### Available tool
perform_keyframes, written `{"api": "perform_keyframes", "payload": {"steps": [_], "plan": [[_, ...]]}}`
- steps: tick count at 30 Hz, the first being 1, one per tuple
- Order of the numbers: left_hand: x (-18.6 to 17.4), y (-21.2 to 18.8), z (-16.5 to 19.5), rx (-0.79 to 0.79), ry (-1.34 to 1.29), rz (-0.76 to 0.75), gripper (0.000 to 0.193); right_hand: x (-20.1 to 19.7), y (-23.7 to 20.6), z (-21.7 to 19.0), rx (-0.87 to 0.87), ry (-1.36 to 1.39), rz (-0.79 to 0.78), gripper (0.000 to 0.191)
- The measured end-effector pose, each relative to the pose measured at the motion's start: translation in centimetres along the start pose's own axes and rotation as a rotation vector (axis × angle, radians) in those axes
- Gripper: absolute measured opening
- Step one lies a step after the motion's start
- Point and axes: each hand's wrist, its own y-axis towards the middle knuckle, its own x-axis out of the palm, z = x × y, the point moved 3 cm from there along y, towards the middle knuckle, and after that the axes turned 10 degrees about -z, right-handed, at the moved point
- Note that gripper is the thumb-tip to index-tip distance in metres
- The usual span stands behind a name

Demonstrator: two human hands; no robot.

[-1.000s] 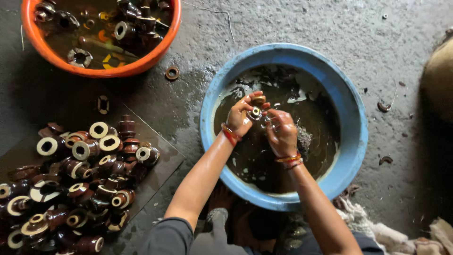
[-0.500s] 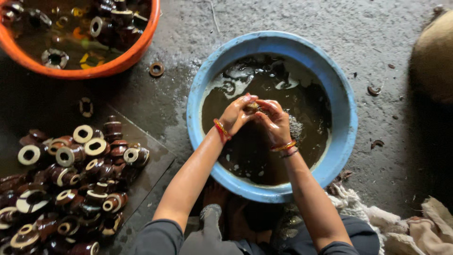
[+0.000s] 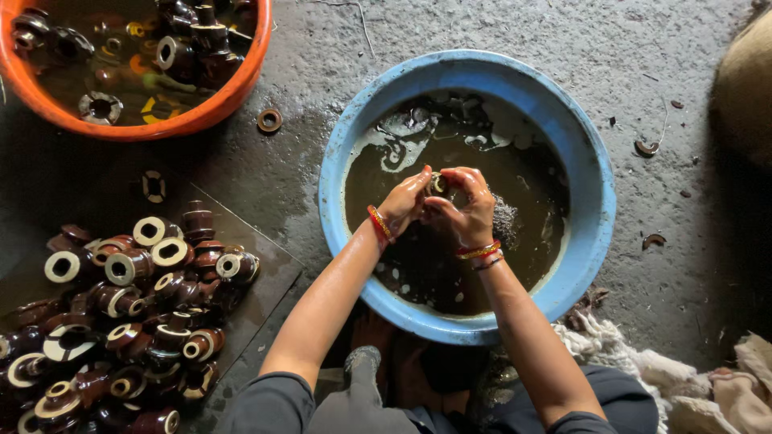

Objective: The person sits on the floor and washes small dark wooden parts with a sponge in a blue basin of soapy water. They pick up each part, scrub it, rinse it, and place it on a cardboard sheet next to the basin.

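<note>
Both my hands are over a blue basin (image 3: 591, 173) of dirty brown water with foam. My left hand (image 3: 404, 201) and my right hand (image 3: 465, 210) are pressed together around a small brown ceramic insulator (image 3: 438, 184), which peeks out between the fingers just above the water. Red and gold bangles circle both wrists. A grey scrubbing pad (image 3: 504, 219) shows beside my right hand.
An orange basin (image 3: 173, 120) at the top left holds more brown insulators in murky water. A pile of brown and white insulators (image 3: 129, 305) lies on a dark sheet at the left. Loose rings (image 3: 269, 120) lie on the wet concrete floor. Rags (image 3: 683, 378) at the bottom right.
My hands have closed tighter around the insulator and shifted slightly in the basin. The camera view has drifted, so the basins sit lower and more to the left than a second ago.
</note>
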Motion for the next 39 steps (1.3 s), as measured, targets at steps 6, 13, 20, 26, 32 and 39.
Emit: {"api": "perform_keyframes", "payload": {"steps": [6, 13, 20, 26, 32, 39], "plan": [[0.4, -0.3, 0.2, 0.057, -0.105, -0.089, 0.031, -0.5, 0.1, 0.0, 0.002, -0.028, -0.040, 0.051], [-1.2, 0.8, -0.5, 0.067, 0.136, 0.053, 0.044, -1.2, 0.1, 1.1, 0.025, 0.264, -0.259, 0.031], [-0.4, -0.1, 0.4, 0.002, 0.222, 0.050, 0.048, -1.3, 0.1, 1.3, 0.028, 0.289, -0.344, 0.017], [1.3, -0.4, 1.9, 0.159, 0.137, 0.096, 0.038, -1.1, 0.1, 1.0, -0.002, 0.077, -0.127, 0.016], [0.7, -0.3, 1.5, 0.187, 0.038, 0.095, 0.033, -1.1, 0.2, 0.1, -0.056, 0.205, -0.083, 0.033], [-1.5, 0.8, -0.1, 0.391, 0.182, 0.182, 0.040, 0.3, 0.0, -0.6, -0.037, -0.049, -0.017, 0.026]]}}
